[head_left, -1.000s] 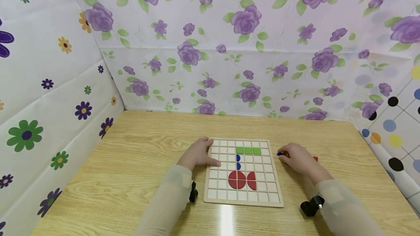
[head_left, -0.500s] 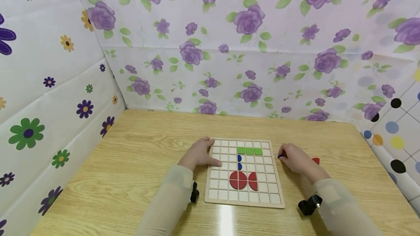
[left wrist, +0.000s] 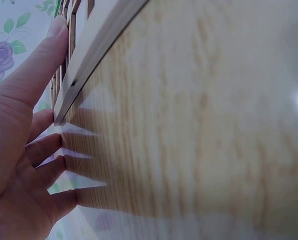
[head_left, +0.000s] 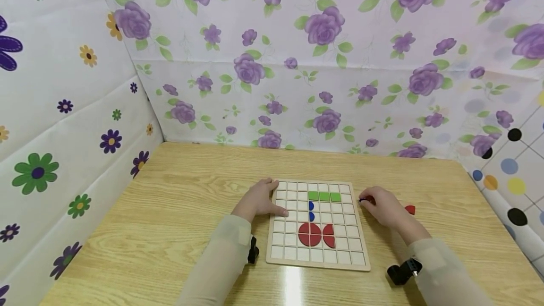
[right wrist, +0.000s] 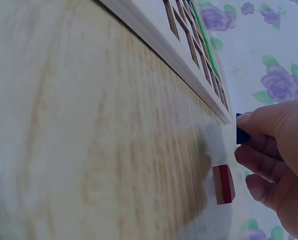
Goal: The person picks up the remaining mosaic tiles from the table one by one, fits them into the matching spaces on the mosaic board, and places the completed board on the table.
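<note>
A square wooden grid board [head_left: 293, 251] lies on the table between the hands. My left hand [head_left: 260, 198] rests at its left edge, thumb laid over the frame; in the left wrist view the other fingers touch the table by the corner. Just right of the board, my right hand [head_left: 384, 206] pinches a small blue piece [right wrist: 242, 135] between thumb and fingers, above the table. Its exact shape is partly hidden. The grid bears a row of green squares [head_left: 324, 197], two blue half-round pieces [head_left: 311, 206], a red circle made of quarter pieces [head_left: 309, 234] and a red half circle [head_left: 329, 236].
A loose red piece [head_left: 410, 209] lies on the table [head_left: 191, 192] behind the right wrist; a red block [right wrist: 225, 184] also shows below the fingers in the right wrist view. Floral cloth walls [head_left: 263, 89] stand behind and at both sides.
My right hand shifts slightly beside the board, its fingers turning the blue piece a little. The left hand and the pieces on the board keep their places; the head view moves slightly.
</note>
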Available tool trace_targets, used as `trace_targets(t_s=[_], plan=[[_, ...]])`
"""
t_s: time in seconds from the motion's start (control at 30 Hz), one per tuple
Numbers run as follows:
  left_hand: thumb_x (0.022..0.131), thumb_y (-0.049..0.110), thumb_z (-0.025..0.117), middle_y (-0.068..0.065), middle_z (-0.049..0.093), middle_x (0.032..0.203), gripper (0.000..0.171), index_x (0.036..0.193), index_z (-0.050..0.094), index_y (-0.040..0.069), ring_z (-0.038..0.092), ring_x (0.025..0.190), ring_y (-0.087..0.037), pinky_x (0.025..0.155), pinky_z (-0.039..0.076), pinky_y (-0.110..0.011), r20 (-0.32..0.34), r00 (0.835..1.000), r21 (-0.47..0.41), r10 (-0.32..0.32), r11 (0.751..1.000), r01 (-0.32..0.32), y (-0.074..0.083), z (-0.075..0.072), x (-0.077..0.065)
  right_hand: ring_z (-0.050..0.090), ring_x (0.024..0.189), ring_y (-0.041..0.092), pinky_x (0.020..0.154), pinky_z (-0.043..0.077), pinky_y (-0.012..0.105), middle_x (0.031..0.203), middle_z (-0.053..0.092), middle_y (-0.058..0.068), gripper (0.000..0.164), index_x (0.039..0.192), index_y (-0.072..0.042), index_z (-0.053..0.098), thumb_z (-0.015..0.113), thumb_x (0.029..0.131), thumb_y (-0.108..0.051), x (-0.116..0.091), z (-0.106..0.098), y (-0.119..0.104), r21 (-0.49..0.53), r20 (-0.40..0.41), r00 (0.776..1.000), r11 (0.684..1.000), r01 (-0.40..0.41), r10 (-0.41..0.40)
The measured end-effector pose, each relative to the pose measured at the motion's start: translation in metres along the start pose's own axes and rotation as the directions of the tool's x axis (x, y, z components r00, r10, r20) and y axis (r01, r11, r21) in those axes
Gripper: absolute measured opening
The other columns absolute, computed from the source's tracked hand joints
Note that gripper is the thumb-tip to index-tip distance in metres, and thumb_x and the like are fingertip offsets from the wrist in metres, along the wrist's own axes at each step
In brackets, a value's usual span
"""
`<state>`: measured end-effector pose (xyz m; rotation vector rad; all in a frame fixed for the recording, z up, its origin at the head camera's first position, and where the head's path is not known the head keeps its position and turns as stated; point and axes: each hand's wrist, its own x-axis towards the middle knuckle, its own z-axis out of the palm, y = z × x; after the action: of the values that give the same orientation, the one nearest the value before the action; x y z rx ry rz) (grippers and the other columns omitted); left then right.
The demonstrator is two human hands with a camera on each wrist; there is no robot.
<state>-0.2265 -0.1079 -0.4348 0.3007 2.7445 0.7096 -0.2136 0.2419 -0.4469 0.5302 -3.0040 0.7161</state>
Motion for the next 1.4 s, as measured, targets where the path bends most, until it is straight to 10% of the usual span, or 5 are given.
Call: trace_targets(t_s=[1.4], plan=[[0.066, 0.054, 0.08, -0.009, 0.022, 0.158, 0.102, 0.148, 0.033, 0.017, 0.02, 0.145, -0.032, 0.115, 0.027, -0.05, -0.011, 1.0, 0.011, 0.003, 1.0, -0.003, -0.004, 0.002, 0.003, 0.061, 0.083, 0.015, 0.071, 0.051, 0.032, 0.092, 0.067, 0.002, 0.015, 0.104, -0.006, 0.065, 0.062, 0.091, -0.012, 0.006, 0.009, -0.018, 0.163, 0.003, 1.0, 0.986, -0.025, 0.025]])
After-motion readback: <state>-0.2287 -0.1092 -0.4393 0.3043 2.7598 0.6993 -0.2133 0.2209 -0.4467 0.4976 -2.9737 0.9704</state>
